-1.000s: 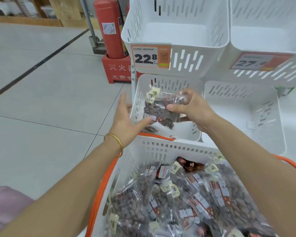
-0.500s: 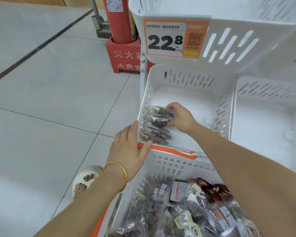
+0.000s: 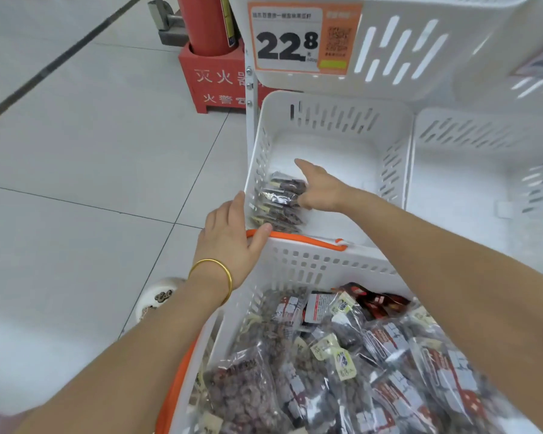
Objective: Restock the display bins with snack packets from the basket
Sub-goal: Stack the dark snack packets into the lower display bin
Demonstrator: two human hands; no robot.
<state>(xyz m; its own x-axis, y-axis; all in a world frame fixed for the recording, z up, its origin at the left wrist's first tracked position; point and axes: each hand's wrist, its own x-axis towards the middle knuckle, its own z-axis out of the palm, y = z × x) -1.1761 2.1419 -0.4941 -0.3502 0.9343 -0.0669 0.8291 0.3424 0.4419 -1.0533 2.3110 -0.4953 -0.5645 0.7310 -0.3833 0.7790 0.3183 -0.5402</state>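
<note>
Snack packets: we see a row standing on edge against the 9 o'clock wall of the lower display bin; many more fill the basket at 6 o'clock.
Right hand: thumb stuck out, bent fingers touching the row; we cannot tell whether they grip.
Left hand: flat, fingers straight on the bin's near corner, thumb on the orange handle.
</note>
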